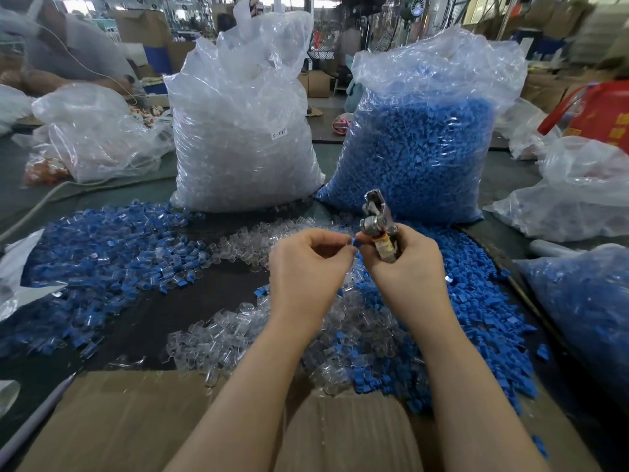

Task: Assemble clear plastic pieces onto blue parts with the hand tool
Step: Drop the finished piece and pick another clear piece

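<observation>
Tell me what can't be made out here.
- Head view: whether the left hand pinches a clear piece; too small, fingers cover it.
- Hand tool handle: hidden inside the right hand.
- Label on the clear-pieces bag: too small.
- Background: blurred.

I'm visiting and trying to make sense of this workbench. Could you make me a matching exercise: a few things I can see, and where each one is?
Things:
1. metal hand tool
2. tall bag of clear pieces
3. tall bag of blue parts
4. cardboard sheet

Places:
A. far side of the table, right of centre
B. near edge of the table, under the forearms
C. gripped in the right hand
D. far side of the table, left of centre

Pairs: 1-C, 2-D, 3-A, 4-B
</observation>
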`<state>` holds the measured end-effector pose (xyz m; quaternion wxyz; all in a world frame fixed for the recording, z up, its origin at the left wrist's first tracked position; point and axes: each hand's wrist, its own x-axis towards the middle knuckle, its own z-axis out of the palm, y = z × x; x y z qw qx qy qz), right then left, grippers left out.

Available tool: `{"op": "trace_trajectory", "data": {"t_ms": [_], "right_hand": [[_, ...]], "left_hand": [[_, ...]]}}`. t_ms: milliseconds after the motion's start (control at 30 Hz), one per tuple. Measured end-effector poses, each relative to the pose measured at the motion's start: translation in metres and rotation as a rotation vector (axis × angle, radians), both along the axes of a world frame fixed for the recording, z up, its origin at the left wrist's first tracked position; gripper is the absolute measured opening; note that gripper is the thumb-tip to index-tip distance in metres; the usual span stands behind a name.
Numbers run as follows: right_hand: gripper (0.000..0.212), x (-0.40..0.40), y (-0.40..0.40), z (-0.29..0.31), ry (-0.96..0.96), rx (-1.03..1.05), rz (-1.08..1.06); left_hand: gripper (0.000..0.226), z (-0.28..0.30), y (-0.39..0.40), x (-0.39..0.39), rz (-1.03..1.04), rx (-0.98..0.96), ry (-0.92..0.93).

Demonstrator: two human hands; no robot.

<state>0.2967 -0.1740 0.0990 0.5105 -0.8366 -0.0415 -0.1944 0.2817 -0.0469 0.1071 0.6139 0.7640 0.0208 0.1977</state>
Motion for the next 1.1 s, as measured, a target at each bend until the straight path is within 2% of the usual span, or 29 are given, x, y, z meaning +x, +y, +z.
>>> {"op": "trace_trajectory", "data": {"t_ms": [200, 333, 467, 600, 833, 1100], "right_hand": [[0.002, 0.000, -0.003, 0.003, 0.047, 0.033, 0.067], [0.015, -0.002, -0.008, 0.006, 0.076, 0.031, 0.103], [0.004, -0.002, -0.016, 0.006, 0.146, -0.064, 0.138], [0.013, -0.003, -0.018, 0.008, 0.181, -0.193, 0.189], [0.014, -0.005, -0.014, 0.011, 0.162, -0.216, 0.220], [0.005, -0.007, -0.014, 0.010, 0.138, -0.247, 0.203]], "left_hand": [[0.011, -0.001, 0.002, 0.002, -0.004, -0.045, 0.021], [0.010, -0.002, 0.005, 0.003, -0.033, -0.135, 0.033], [0.012, -0.001, 0.008, 0.004, -0.086, -0.306, 0.015], [0.015, 0.001, 0.008, 0.005, -0.114, -0.380, -0.040], [0.011, 0.000, 0.007, 0.005, -0.175, -0.383, -0.096], [0.014, 0.000, 0.008, 0.004, -0.216, -0.358, -0.111]]}}
